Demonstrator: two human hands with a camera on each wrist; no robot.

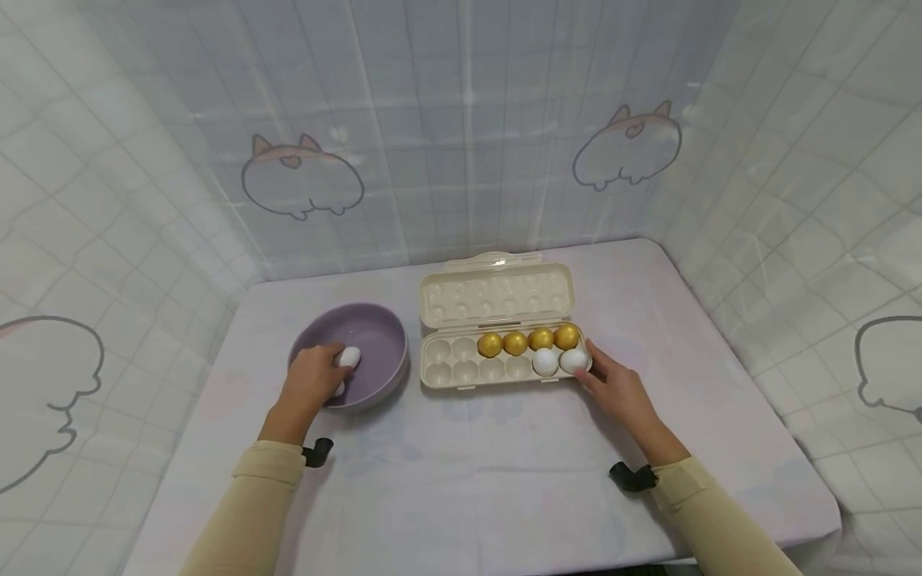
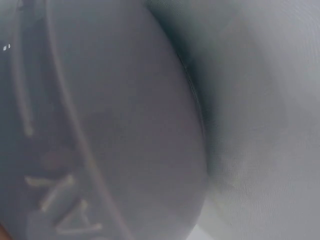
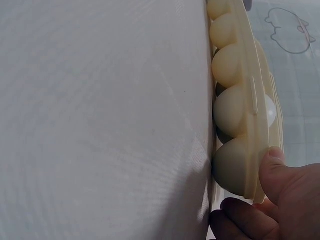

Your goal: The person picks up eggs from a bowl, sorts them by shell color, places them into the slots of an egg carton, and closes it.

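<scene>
Inside the purple bowl (image 1: 385, 320), my left hand (image 1: 311, 380) has thumb and fingers around a white egg (image 1: 350, 357). Another white egg (image 1: 338, 390) shows partly below that hand. The left wrist view holds mostly the bowl's outer wall (image 2: 145, 110), blurred; the fingers are out of sight there. My right hand (image 1: 621, 394) grips the right end of a cream egg carton (image 1: 450, 386), thumb on the rim and fingers around the end. In the carton, several golden eggs (image 1: 515, 344) sit in the back row, with two white eggs (image 1: 545, 362) in front at the right.
The carton's lid (image 1: 497, 294) is folded back toward the rear. Several bare cups (image 1: 465, 371) are on the carton's left side. A pale cloth (image 1: 461, 488) covers the table, and printed curtains (image 1: 468, 144) hang behind and at both sides.
</scene>
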